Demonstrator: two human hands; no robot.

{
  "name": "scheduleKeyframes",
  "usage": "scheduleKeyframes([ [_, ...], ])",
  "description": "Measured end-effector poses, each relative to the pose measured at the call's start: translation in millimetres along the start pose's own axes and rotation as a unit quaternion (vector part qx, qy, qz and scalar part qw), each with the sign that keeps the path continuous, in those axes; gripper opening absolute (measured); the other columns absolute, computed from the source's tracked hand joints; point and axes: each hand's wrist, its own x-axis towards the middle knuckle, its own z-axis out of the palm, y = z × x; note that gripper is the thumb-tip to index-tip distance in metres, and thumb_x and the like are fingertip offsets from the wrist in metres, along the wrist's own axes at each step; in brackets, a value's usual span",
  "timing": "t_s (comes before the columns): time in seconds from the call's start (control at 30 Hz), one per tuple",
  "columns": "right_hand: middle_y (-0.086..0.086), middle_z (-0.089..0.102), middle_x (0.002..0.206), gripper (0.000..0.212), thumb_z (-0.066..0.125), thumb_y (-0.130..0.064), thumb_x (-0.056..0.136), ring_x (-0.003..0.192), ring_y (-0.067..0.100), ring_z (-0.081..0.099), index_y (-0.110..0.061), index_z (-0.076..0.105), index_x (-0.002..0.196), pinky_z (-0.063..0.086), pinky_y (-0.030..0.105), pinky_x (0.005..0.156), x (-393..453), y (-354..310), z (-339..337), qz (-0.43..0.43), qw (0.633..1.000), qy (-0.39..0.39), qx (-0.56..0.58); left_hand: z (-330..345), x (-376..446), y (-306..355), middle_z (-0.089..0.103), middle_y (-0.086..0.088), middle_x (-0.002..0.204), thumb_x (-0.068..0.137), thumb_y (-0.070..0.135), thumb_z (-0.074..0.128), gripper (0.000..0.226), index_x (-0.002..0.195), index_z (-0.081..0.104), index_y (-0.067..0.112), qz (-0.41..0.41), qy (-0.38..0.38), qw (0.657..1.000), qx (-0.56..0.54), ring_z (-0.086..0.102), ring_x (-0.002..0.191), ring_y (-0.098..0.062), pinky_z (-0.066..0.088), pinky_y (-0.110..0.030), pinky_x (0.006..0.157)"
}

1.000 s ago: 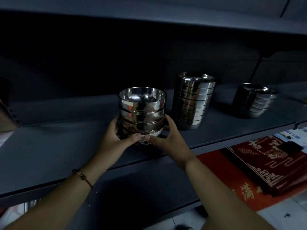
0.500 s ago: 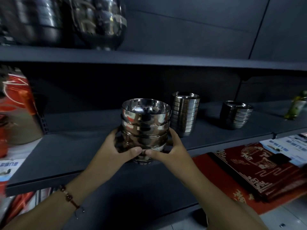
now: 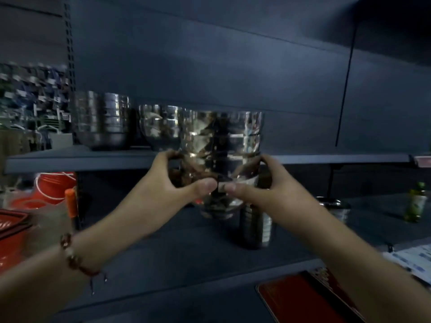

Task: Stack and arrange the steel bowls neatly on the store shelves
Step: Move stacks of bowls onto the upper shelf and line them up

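I hold a stack of nested steel bowls (image 3: 221, 145) in the air in front of the upper shelf (image 3: 81, 159). My left hand (image 3: 168, 185) grips its lower left side and my right hand (image 3: 261, 190) grips its lower right side, thumbs nearly meeting at the front. The stack's top rises above the upper shelf's edge and its base hangs below it. On the upper shelf stand two other bowl stacks: a wide one (image 3: 102, 122) at the left and another (image 3: 158, 127) partly behind the held stack. On the lower shelf (image 3: 163, 252) a tall stack (image 3: 256, 227) stands behind my right wrist.
A smaller steel stack (image 3: 335, 206) and a green bottle (image 3: 416, 202) stand on the lower shelf at the right. Red goods (image 3: 53, 185) and an orange-capped item (image 3: 70, 203) sit at the left. A red box (image 3: 310, 299) and papers (image 3: 415, 257) lie lower right.
Both hands have lifted the bowl stack off the lower shelf up to the level of the upper shelf. The view has tilted upward with it.
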Motion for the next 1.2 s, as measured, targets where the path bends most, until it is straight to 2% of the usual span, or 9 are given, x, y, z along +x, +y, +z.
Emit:
scheduleKeyframes([
  [0.1,-0.01,0.076,0.095,0.048,0.085,-0.054,0.062,0.086,0.009,0.073,-0.04,0.061,0.101,0.059,0.036,0.084,33,-19,-16,0.008,1.0,0.008,-0.01,-10,41,19,0.064,0.021,0.111,0.051,0.088,0.066,0.094,0.126,0.043,0.036,0.026,0.002,1.0,0.017,0.062,0.103,0.002,0.053,-0.032,0.09],
  [0.17,-0.005,0.076,0.097,0.048,0.086,-0.055,0.06,0.089,0.015,0.074,-0.039,0.063,0.099,0.058,0.047,0.087,58,-26,-24,0.01,1.0,0.019,-0.016,-10,71,26,0.068,0.014,0.114,0.05,0.088,0.07,0.092,0.123,0.049,0.036,0.033,0.006,0.999,0.01,0.067,0.103,-0.007,0.056,-0.041,0.089],
  [0.37,-0.004,0.072,0.097,0.043,0.081,-0.037,0.076,0.078,0.007,0.07,-0.024,0.062,0.112,0.06,0.031,0.08,134,-12,-38,0.029,0.999,0.031,0.015,12,142,29,0.069,0.01,0.11,0.06,0.072,0.077,0.081,0.122,0.053,0.026,0.015,0.03,0.999,-0.022,0.068,0.098,-0.007,0.057,-0.034,0.086],
  [0.57,0.003,0.076,0.093,0.043,0.081,-0.032,0.077,0.078,0.019,0.072,-0.021,0.063,0.113,0.06,0.042,0.079,201,36,-35,0.072,0.994,0.046,0.071,45,192,2,0.074,0.004,0.101,0.076,0.049,0.08,0.048,0.11,0.063,0.021,-0.028,0.038,0.995,-0.09,0.072,0.089,-0.01,0.054,-0.024,0.069],
  [0.7,-0.007,0.073,0.086,0.033,0.077,-0.035,0.081,0.083,0.011,0.069,-0.026,0.064,0.109,0.058,0.033,0.08,231,57,-33,0.085,0.992,0.038,0.084,54,216,-11,0.068,0.01,0.103,0.081,0.051,0.074,0.044,0.112,0.059,0.024,-0.026,0.045,0.997,-0.055,0.066,0.096,-0.01,0.055,-0.032,0.085],
  [0.83,-0.002,0.071,0.102,0.033,0.074,-0.03,0.085,0.09,0.014,0.067,-0.022,0.063,0.114,0.057,0.034,0.08,252,68,-25,0.108,0.987,0.034,0.117,58,233,-24,0.066,0.007,0.115,0.082,0.059,0.068,0.056,0.122,0.056,0.022,-0.031,0.04,0.999,-0.012,0.063,0.105,-0.014,0.052,-0.038,0.096],
  [1.0,-0.004,0.07,0.093,0.032,0.072,-0.025,0.088,0.084,0.011,0.065,-0.018,0.062,0.118,0.054,0.036,0.087,255,67,-19,0.116,0.984,0.04,0.13,61,237,-26,0.067,0.003,0.113,0.081,0.062,0.066,0.059,0.121,0.056,0.019,-0.046,0.054,0.997,0.005,0.065,0.101,-0.018,0.054,-0.039,0.093],
  [1.1,-0.011,0.065,0.092,0.022,0.068,-0.02,0.091,0.084,0.006,0.061,-0.026,0.058,0.11,0.052,0.033,0.086,240,58,-19,0.082,0.993,0.061,0.058,58,223,-21,0.068,0.006,0.105,0.087,0.054,0.063,0.043,0.114,0.059,0.021,-0.032,0.052,0.996,0.061,0.064,0.097,-0.016,0.049,-0.03,0.082],
  [1.2,-0.013,0.063,0.12,0.046,0.065,-0.027,0.091,0.114,0.012,0.059,-0.029,0.052,0.136,0.042,0.022,0.092,213,53,-23,-0.023,0.982,0.052,-0.179,50,190,-14,0.062,0.013,0.11,0.093,0.051,0.056,0.037,0.121,0.058,0.027,0.024,0.044,0.984,0.171,0.059,0.106,-0.012,0.041,-0.028,0.081],
])
